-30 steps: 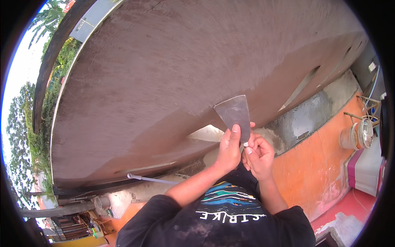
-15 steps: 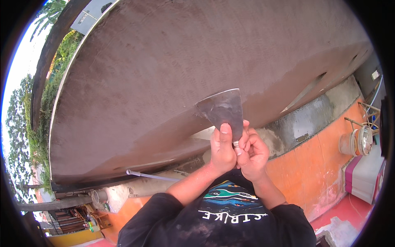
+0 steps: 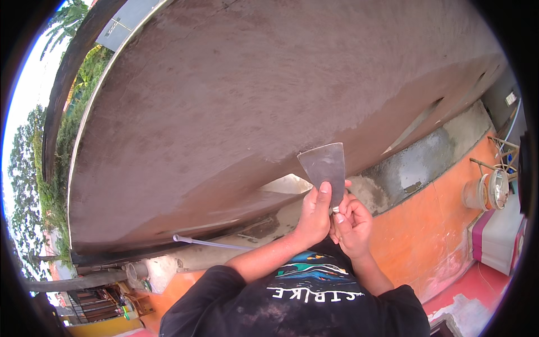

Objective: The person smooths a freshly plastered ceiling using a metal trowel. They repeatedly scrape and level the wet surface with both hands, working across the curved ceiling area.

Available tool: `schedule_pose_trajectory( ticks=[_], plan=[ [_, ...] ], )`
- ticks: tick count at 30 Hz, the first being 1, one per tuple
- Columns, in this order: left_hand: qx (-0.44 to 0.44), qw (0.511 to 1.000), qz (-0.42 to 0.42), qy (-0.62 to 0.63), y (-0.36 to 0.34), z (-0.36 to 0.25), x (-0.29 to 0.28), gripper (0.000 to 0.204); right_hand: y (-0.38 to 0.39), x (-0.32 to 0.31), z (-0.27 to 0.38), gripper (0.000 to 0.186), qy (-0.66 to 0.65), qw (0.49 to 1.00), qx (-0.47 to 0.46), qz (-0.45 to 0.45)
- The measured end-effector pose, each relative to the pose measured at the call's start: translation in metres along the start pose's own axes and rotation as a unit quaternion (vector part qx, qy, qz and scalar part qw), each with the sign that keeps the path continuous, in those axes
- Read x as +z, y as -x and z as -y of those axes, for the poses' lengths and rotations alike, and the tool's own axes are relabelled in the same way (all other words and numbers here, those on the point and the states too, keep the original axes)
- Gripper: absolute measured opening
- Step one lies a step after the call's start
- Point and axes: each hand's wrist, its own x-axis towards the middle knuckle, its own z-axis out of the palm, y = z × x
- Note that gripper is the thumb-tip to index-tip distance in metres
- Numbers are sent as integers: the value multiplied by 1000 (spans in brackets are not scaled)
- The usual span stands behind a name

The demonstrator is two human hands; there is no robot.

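Observation:
A wide metal putty knife (image 3: 328, 166) is held up before my chest, its flared blade pointing away from me. My left hand (image 3: 314, 216) is closed on it, thumb pressed flat on the lower part of the blade. Around the narrow lower end, by a small pale metal piece, the fingers of my right hand (image 3: 352, 227) are closed too. The handle is mostly hidden by my fingers. Beyond the blade stretches a large brown-grey surface (image 3: 241, 101), with darker, damp-looking patches along its lower side.
A wet grey concrete ledge (image 3: 412, 168) runs beside an orange surface (image 3: 418, 236). At the right a bucket (image 3: 497, 190) stands near a white and purple box-like thing (image 3: 497, 238). A pale pipe (image 3: 210, 242) sticks out at the left, beyond my left forearm.
Both hands and the putty knife have moved a little right and closer to my body. The grip on it looks much the same.

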Motion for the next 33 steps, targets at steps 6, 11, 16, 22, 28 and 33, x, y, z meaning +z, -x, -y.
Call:
schedule_pose_trajectory(
  ticks=[6, 11, 16, 22, 28, 33],
  plan=[
    [-11, 1000, -13, -14, -6, -7, -5, 53, -9, 17, -3, 20, -16, 1000, -19, -10],
    [131, 990, -26, -35, -11, -40, -8, 51, -33, 35, 5, 23, 98, 987, -115, 60],
    [72, 996, 51, -21, -11, -54, 0, 54, -30, 32, 15, 21, -19, 993, -103, 53],
    [-8, 1000, 29, 8, 4, -9, -7, 54, 6, 16, -6, 18, 8, 999, -31, -7],
    [4, 1000, -5, 2, 5, 2, -11, 54, 3, 20, -20, 20, -9, 999, -31, -16],
    [25, 999, 27, -15, -7, -33, -12, 52, -20, 46, -5, 22, 28, 998, -63, 4]
  ],
)
